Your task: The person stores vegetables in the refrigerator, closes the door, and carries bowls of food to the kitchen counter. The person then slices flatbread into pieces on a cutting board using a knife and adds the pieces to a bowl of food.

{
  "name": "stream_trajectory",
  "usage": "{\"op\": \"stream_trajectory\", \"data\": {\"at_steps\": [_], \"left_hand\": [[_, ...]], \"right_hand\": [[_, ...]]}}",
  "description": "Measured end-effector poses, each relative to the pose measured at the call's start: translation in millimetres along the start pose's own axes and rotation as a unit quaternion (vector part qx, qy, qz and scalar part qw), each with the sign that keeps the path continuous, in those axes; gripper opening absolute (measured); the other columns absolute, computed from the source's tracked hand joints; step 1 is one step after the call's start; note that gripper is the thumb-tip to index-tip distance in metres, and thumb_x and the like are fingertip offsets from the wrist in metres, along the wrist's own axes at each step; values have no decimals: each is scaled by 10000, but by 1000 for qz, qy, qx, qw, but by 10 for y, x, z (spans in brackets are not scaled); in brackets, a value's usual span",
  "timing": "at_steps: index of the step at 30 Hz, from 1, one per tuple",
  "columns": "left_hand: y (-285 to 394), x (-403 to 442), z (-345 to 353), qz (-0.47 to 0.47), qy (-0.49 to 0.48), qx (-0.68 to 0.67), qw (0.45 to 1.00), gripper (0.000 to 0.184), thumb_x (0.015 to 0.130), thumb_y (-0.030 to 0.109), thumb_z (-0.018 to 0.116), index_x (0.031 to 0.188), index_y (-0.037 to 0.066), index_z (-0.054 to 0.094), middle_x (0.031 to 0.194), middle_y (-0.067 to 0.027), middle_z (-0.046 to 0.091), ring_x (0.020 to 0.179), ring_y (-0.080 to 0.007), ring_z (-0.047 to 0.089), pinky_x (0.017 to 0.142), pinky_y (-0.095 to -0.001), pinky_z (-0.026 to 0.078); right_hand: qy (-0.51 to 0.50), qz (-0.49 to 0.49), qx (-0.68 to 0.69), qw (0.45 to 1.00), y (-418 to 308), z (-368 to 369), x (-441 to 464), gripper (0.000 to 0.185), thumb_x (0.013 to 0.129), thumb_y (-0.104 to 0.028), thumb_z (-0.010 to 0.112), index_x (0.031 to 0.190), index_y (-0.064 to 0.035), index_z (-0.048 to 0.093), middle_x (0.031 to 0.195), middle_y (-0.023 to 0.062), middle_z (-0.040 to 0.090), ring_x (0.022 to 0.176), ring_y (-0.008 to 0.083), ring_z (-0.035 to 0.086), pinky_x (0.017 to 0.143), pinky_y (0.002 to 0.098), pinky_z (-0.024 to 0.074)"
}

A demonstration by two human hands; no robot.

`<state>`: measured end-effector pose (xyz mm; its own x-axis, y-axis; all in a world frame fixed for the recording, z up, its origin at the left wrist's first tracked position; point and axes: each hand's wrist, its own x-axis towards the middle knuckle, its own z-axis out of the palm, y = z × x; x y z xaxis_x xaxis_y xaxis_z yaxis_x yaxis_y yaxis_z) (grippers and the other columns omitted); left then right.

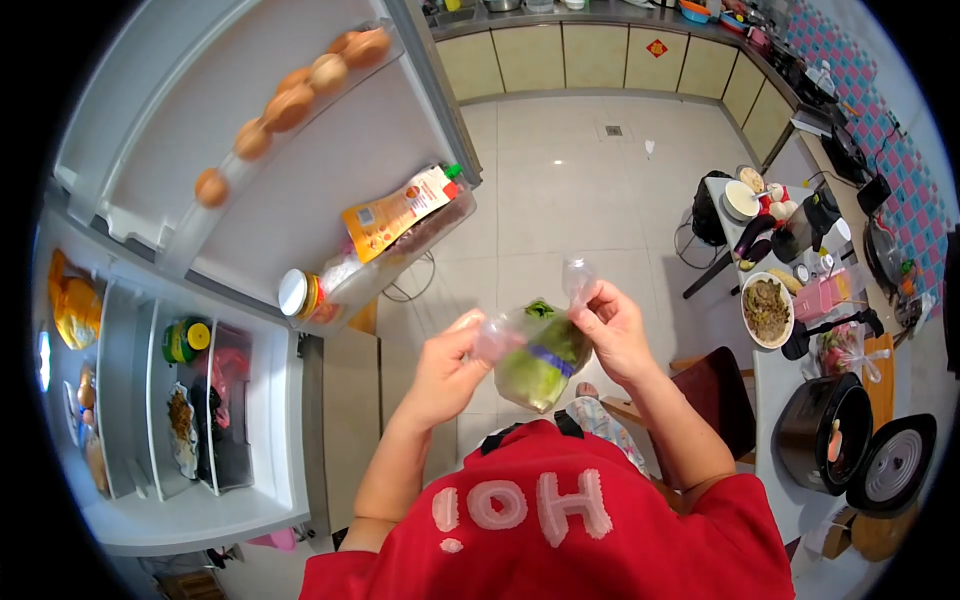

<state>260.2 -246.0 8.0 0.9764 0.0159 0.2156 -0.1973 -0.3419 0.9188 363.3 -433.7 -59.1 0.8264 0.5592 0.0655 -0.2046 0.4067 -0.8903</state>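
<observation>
A clear plastic bag with leafy green vegetables [540, 368] hangs between my hands in front of the red shirt. A blue band shows around the greens. My left hand [447, 368] pinches the bag's left top corner, fingers closed on the plastic. On the other side, my right hand [612, 330] grips the right top corner, with a twisted end of plastic standing up above the fingers. The open fridge [275, 440] is to the left, its door shelves holding eggs [290, 106] and an orange pouch [398, 212].
At the right, a table [775, 400] bears a bowl of food [767, 310], eggplants [752, 236] and an open cooker [825, 435]. A dark red chair [715, 403] stands beside it. Cabinets [530, 58] line the far wall. The fridge door [440, 100] juts out at upper left.
</observation>
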Motion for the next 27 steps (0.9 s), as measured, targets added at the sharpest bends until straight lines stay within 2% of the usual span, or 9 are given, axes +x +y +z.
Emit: {"op": "stream_trajectory", "data": {"at_steps": [4, 7, 10, 12, 14, 15, 17, 21, 27], "left_hand": [[63, -60, 14, 49, -61, 51, 996, 185, 825, 140, 562, 893, -11, 645, 818, -90, 559, 797, -167, 498, 702, -273, 395], [69, -110, -1, 40, -136, -21, 990, 288, 844, 227, 517, 898, -30, 637, 881, -116, 578, 838, -186, 523, 719, -287, 400], [-174, -119, -5, -254, -44, -254, 932, 413, 917, 295, 377, 981, -61, 577, 864, -139, 634, 638, -173, 602, 549, -242, 470], [-177, -67, 88, -266, 3, -186, 946, 338, 914, 265, 427, 1010, -34, 551, 828, -121, 651, 547, -162, 598, 475, -223, 474], [-64, -32, 170, -246, 21, 97, 964, 273, 878, 203, 518, 1044, -12, 534, 835, -137, 650, 563, -178, 612, 479, -253, 472], [-89, -46, 180, -249, 25, 95, 964, 273, 878, 203, 518, 1044, -12, 534, 835, -137, 650, 563, -178, 612, 479, -253, 472], [-189, -69, 197, -65, 92, 303, 946, 286, 851, 162, 562, 1089, 10, 514, 741, -133, 628, 506, -190, 600, 441, -286, 455], [-280, -74, 162, -64, 148, 302, 939, 306, 843, 183, 573, 1094, 20, 508, 693, -124, 607, 521, -219, 602, 478, -326, 465], [-371, -81, 54, -313, 103, 188, 925, 520, 775, 298, 654, 1177, 47, 441, 851, -153, 642, 725, -295, 632, 672, -395, 489]], "right_hand": [[35, -56, 68, 996, 133, 44, 94, 153, 853, -148, 611, 912, -50, 508, 844, 4, 542, 793, 81, 493, 750, 237, 409], [55, -99, 129, 985, 99, 117, 203, 151, 860, -138, 598, 930, -48, 499, 860, 15, 537, 808, 93, 491, 765, 248, 402], [71, -123, 154, 978, 56, 232, 249, 163, 864, -131, 593, 956, -36, 498, 872, 26, 533, 811, 113, 495, 774, 268, 402], [56, -100, 140, 984, 61, 311, 246, 152, 872, -117, 579, 971, -32, 502, 887, 29, 534, 823, 110, 496, 781, 261, 401], [54, -93, 139, 984, 95, 338, 250, 141, 877, -110, 570, 970, -28, 504, 892, 34, 541, 833, 111, 505, 787, 259, 406], [54, -91, 138, 985, 107, 343, 252, 131, 881, -104, 562, 969, -24, 506, 898, 39, 548, 842, 112, 514, 792, 257, 412], [44, -92, 134, 986, 125, 345, 241, 124, 885, -106, 555, 963, -19, 514, 901, 49, 565, 847, 114, 531, 798, 256, 421], [50, -105, 105, 988, 157, 410, 241, 122, 901, -112, 526, 949, -1, 539, 932, 98, 619, 865, 140, 585, 815, 270, 455], [13, -78, 97, 992, 301, 584, 188, 142, 920, -112, 486, 966, 17, 525, 1016, 149, 623, 920, 172, 603, 840, 289, 470]]}}
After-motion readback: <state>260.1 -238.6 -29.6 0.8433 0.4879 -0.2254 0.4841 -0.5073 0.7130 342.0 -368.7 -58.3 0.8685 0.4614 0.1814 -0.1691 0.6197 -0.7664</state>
